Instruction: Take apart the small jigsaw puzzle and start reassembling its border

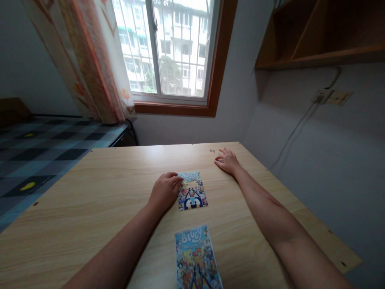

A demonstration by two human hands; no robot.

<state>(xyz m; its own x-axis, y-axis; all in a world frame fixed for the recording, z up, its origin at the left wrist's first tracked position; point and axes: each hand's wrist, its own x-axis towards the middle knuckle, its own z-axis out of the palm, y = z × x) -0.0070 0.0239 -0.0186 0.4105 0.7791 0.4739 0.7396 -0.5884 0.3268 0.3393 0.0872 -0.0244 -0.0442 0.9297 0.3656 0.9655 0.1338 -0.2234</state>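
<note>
The fingers of the left hand lie bent close together at the upper left edge of the jigsaw puzzle; whether they pinch a piece, I cannot tell. Over on the right, the fingers of the right hand arch loosely above a few small pieces (partly hidden by the hand), and whether they grasp any of them is too small to make out. Just beyond those fingertips lie more loose pieces.

The puzzle sits flat between the hands, with a gap in its upper half baring the wood-grained desk. Nearer the person, well apart from it, lies a similar "Bluey" picture sheet, cut off by the lower edge of view. Past the desk are a checked bed, a curtain and a barred window.
</note>
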